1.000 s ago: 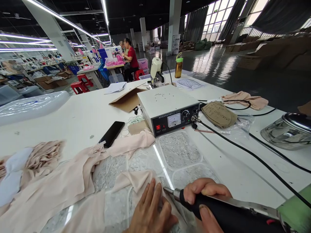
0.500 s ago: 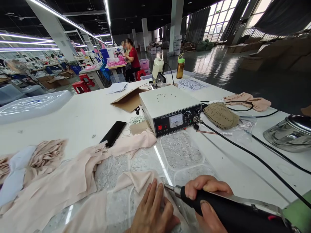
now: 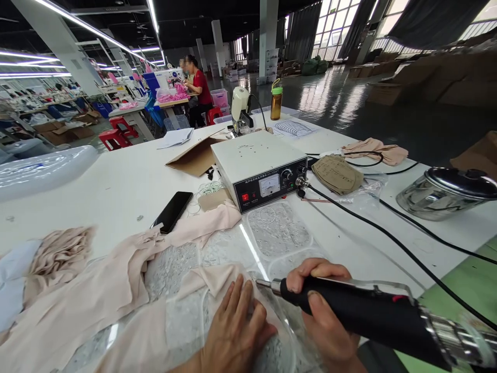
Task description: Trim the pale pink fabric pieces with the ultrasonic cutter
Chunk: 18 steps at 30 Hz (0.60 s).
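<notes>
Before the control box, I have beige cloth under my left hand, fingers straight. Behind the box, a green-capped bottle shows amber: liquid or tint, I can't tell from here. My right hand, nearer than the box, wraps its fingers round a black-handled tool, tip at the cloth. Right of the box: a lidded pot, contents unclear.

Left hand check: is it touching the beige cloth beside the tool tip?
Touching. The head view shows the left hand with its fingers laid along the beige cloth, no gap visible between them.
</notes>
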Motion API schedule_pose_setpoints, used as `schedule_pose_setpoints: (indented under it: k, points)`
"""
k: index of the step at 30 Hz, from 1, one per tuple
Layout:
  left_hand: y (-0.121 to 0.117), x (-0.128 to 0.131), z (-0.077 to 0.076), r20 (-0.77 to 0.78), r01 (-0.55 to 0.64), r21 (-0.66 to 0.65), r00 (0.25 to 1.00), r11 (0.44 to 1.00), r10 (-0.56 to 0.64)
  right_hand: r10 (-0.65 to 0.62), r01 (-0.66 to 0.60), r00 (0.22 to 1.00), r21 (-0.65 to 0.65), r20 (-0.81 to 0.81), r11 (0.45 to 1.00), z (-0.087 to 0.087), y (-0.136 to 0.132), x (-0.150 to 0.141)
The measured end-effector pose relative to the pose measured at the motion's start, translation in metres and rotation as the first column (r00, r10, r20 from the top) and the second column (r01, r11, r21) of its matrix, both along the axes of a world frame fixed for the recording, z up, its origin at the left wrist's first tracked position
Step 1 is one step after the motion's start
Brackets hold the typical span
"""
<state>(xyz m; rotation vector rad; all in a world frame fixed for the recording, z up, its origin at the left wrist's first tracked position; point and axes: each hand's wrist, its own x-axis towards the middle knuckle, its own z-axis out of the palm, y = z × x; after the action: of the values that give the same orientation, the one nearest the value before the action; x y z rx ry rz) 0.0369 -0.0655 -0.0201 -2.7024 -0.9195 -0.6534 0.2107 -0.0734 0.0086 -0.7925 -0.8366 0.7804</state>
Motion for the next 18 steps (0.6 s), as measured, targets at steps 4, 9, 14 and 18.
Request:
schedule_pose_setpoints:
  k: [4,9,14,18]
  points:
    - [-0.003,-0.002,0.016,-0.033,0.022,-0.128,0.999,0.991,-0.026,-0.029,0.030,0.996,0.012,-0.082,0.999,0.015,-0.023,0.018]
    - [0.010,-0.018,0.031,0.022,0.060,-0.224,0.998,0.973,-0.057,0.076,-0.080,0.996,-0.062,-0.053,0.995,0.013,-0.062,0.031]
    - [0.044,-0.032,0.038,-0.031,0.102,-0.365,0.992,0.926,-0.122,0.057,-0.060,0.998,-0.096,-0.037,0.994,0.002,-0.075,0.027]
    - [0.066,-0.025,0.040,-0.137,-0.005,-0.524,0.987,0.852,-0.079,0.006,-0.001,0.998,-0.084,0.061,0.996,0.001,-0.065,0.031]
